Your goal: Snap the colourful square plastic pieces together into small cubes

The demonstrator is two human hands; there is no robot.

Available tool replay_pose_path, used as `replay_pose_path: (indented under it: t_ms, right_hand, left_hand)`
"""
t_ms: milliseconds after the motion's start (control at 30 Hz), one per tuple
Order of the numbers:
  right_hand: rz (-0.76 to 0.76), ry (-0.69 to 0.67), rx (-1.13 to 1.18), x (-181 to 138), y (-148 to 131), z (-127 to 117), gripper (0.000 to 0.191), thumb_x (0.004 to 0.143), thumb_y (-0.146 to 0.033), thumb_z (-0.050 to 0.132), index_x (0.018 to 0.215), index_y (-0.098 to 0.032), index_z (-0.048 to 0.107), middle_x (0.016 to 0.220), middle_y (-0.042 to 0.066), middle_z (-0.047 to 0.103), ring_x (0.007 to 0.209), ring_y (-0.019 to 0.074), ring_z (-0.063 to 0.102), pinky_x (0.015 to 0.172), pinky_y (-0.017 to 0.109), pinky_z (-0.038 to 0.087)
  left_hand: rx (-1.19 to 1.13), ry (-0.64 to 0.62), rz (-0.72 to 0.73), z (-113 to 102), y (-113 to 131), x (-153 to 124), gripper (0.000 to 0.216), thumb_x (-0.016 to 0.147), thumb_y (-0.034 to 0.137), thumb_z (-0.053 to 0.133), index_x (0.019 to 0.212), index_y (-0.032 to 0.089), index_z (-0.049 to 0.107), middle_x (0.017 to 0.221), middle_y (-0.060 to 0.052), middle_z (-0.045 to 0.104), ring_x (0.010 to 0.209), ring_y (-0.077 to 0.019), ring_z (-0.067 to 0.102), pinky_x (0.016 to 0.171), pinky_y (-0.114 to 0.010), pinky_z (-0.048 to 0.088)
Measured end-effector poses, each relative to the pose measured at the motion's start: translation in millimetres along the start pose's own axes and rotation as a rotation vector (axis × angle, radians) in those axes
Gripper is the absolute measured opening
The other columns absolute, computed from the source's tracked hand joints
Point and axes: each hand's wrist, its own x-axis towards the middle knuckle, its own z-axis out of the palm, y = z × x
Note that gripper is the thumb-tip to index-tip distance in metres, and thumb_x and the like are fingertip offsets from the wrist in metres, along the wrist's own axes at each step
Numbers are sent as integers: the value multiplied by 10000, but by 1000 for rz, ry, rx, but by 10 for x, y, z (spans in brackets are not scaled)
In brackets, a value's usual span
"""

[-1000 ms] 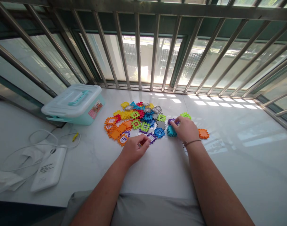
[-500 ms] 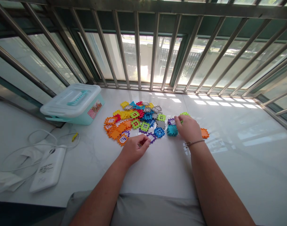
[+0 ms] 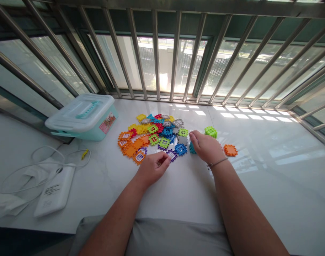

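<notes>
1. Heap of thin, square plastic tiles with toothed edges (image 3: 138, 144), in orange, yellow, red, blue, green, grey and purple. Lying loosely overlapped on glossy white marble-patterned window ledge (image 3: 178, 199), just beyond left hand (image 3: 155, 166).

2. Left hand: low, at near edge of heap, fingers curled in, tips of thumb and forefinger close together. Just beside purple tile with white lattice insert (image 3: 172, 155); contact with it unclear, likewise anything pinched inside the curl.

3. Right hand (image 3: 205, 145): to right of heap, back of hand toward camera, thumb pointing toward heap, other fingers hidden underneath. Spread, pressed together or pinching: impossible to make out from this view.

4. Around right hand: teal toothed tile (image 3: 192, 148), mostly covered, only one side showing. Beyond, small stack of lime-green lattice tiles (image 3: 211, 132). To the right, plain orange toothed tile (image 3: 230, 150), flat, well apart from heap.

5. Handling, by judgement: light, stiff, not very fragile. Smooth faces, so apt to skid on polished ledge and over one another. Best hold: opposite toothed edges, between thumb and forefinger; easiest where overlap lifts a rim for a fingertip.

6. Farther left: pale turquoise plastic box with translucent white lid (image 3: 97, 125), lid on; nearer, white slab-shaped device (image 3: 56, 192).
</notes>
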Motion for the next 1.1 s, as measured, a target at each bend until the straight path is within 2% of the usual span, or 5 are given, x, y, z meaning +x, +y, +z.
replay_pose_path:
  t_ms: [133, 233, 400, 533, 1100]
  right_hand:
    - [-80, 174, -29, -1, -4, 28, 523, 1140, -548, 331, 1310, -224, 703, 1025, 105, 805, 1047, 320, 645, 887, 392, 438]
    - [-150, 224, -1, 4, 6, 83, 533, 1132, -560, 363, 1387, -214, 678, 1133, 117, 807, 1206, 341, 601, 1066, 463, 402]
    - [-156, 132, 59, 10, 11, 194, 594, 1126, -593, 395, 1557, -210, 540, 1172, 104, 822, 1444, 355, 512, 1288, 648, 127]
    - [-122, 65, 50, 10, 18, 234, 667, 1128, -619, 374, 1638, -195, 444, 1089, 97, 835, 1500, 366, 489, 1274, 753, -49]
    - [-61, 15, -25, 66, -4, 238, 702, 1132, -660, 265, 1630, -204, 459, 1226, 134, 812, 1503, 350, 496, 1247, 782, -122]
  left_hand:
    - [6, -2, -3, -2, -6, -2, 276, 1029, 422, 601, 881, 228, 731, 790, -3, 762, 721, -165, 692, 703, -265, 478]
    - [1, -3, -1, -4, -4, -1, 275, 1029, 421, 605, 877, 228, 728, 789, 1, 759, 721, -163, 691, 703, -265, 474]
    - [6, -2, 2, -2, 5, -1, 271, 1032, 409, 602, 882, 224, 731, 791, 0, 756, 729, -161, 690, 711, -268, 471]
    - [0, -9, -3, -4, 9, -3, 274, 1033, 415, 600, 889, 223, 733, 799, 2, 759, 735, -158, 690, 714, -265, 473]
    - [10, -14, -9, 9, 3, 5, 262, 1026, 397, 601, 888, 218, 733, 795, 12, 755, 724, -144, 679, 701, -265, 465]
